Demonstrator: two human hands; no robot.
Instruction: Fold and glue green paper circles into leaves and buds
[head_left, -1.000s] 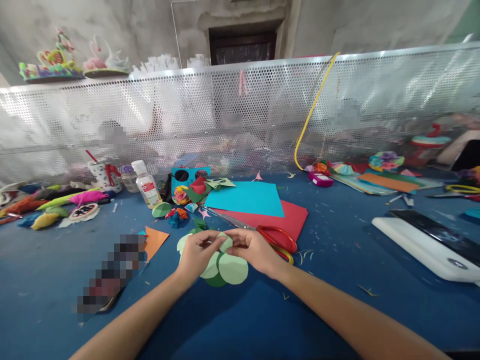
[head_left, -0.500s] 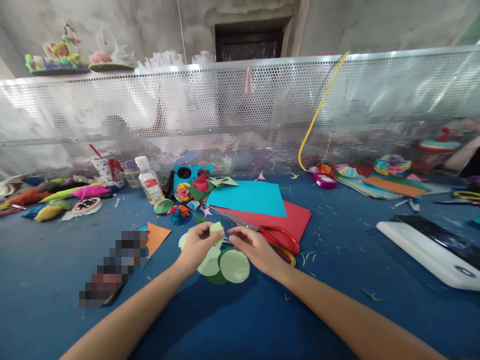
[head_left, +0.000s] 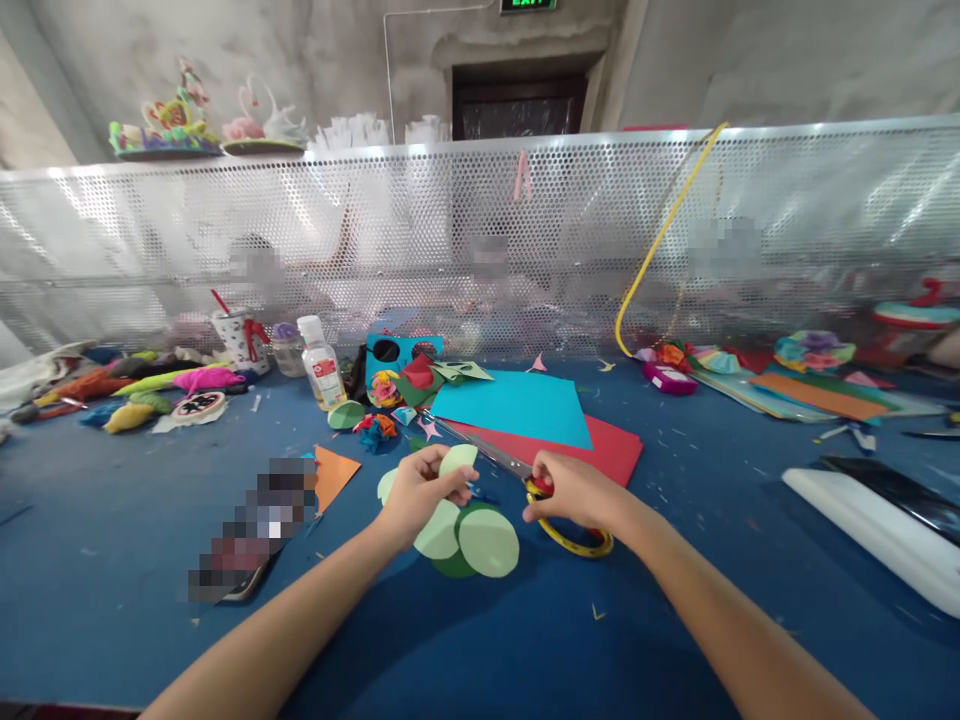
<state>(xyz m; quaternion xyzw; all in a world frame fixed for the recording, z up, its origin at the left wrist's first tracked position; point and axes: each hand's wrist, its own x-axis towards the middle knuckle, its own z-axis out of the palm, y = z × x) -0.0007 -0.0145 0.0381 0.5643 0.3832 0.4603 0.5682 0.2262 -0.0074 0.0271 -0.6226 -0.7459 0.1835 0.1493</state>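
My left hand [head_left: 416,495] pinches a light green piece of paper [head_left: 458,458] with a curved edge between thumb and fingers. Below it on the table, light green paper circles [head_left: 489,541] overlap dark green ones [head_left: 454,565]. To the right, my right hand [head_left: 581,490] has its fingers closed on the handle of a pair of scissors [head_left: 516,465] with red and yellow grips. The blades point away to the upper left, across the edge of red paper [head_left: 619,450]. A blue sheet [head_left: 517,405] lies partly over the red one.
A phone [head_left: 251,540] and an orange paper scrap [head_left: 335,478] lie at left. Behind stand a clear bottle [head_left: 322,365] and a patterned cup [head_left: 241,340]. A white device [head_left: 862,540] is at far right. A perforated metal screen [head_left: 450,250] borders the table's back.
My right hand has moved right, away from the green paper, and closed on the scissors' handle. The handle has swung slightly toward me. My left hand still holds the light green paper.
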